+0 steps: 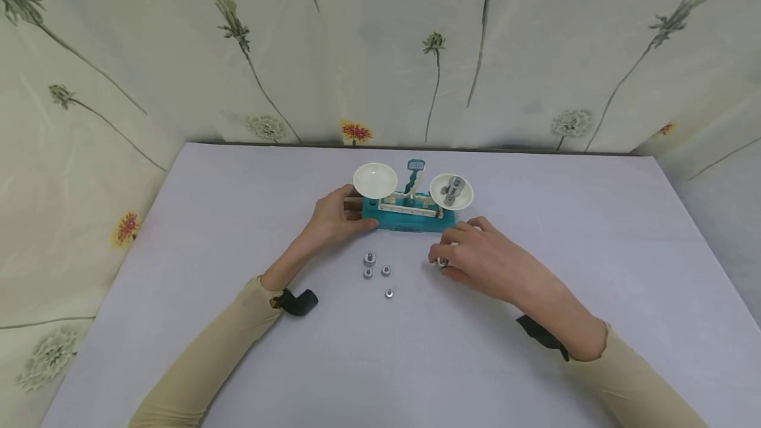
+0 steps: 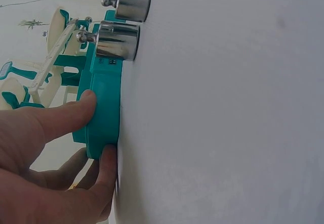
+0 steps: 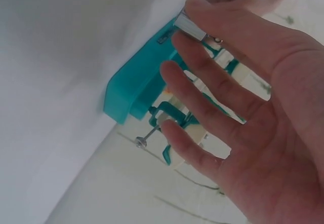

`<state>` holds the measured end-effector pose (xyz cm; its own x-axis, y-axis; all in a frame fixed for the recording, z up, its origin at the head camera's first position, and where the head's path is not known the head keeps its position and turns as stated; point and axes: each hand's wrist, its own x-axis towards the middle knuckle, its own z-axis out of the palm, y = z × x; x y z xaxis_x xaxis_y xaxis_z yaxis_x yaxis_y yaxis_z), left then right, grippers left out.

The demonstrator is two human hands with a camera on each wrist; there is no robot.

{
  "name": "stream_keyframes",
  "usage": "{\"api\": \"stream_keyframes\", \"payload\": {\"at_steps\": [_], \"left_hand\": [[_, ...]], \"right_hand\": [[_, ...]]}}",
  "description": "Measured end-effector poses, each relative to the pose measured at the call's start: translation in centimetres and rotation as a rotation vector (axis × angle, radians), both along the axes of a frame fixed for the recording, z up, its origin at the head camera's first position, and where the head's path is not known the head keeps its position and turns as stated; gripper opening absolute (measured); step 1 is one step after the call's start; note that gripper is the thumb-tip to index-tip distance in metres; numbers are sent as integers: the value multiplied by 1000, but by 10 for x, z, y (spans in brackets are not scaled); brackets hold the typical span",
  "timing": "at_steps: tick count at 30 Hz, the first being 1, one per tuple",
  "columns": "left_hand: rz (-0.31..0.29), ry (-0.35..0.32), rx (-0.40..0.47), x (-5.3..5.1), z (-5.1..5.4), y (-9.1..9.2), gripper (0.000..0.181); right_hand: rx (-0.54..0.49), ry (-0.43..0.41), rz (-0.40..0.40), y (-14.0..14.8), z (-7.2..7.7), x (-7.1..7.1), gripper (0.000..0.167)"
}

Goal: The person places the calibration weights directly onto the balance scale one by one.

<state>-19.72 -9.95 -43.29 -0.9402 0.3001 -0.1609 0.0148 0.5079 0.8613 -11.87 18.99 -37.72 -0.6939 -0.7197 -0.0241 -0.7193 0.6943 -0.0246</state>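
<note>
A teal balance scale [image 1: 409, 220] with two white pans stands near the table's back edge. My left hand [image 1: 334, 222] grips its left end, with the thumb on the front of the base [image 2: 105, 102] and the fingers round the end. In my right hand [image 1: 484, 257], thumb and index finger pinch a small metal weight [image 3: 190, 26] just in front of the scale's right end; the other fingers are spread. The right pan [image 1: 436, 183] carries several metal weights [image 1: 455, 189]. Nothing lies in the left pan [image 1: 375, 180].
Several loose metal weights stand on the table in front of the scale, among them a larger one [image 1: 370, 259] and a small one [image 1: 389, 294] closer to me. A white cloth [image 1: 380, 368] covers the table. Behind it hangs a flower-patterned curtain [image 1: 368, 71].
</note>
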Motion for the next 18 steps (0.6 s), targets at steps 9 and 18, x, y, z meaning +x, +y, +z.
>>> {"api": "stream_keyframes", "payload": {"at_steps": [9, 18], "left_hand": [[-1, -2, 5, 0, -1, -1, 68], [-2, -1, 9, 1, 0, 0, 69]], "right_hand": [[-12, 25, -10, 3, 4, -1, 27], [-24, 13, -58, 7, 14, -2, 30]]}}
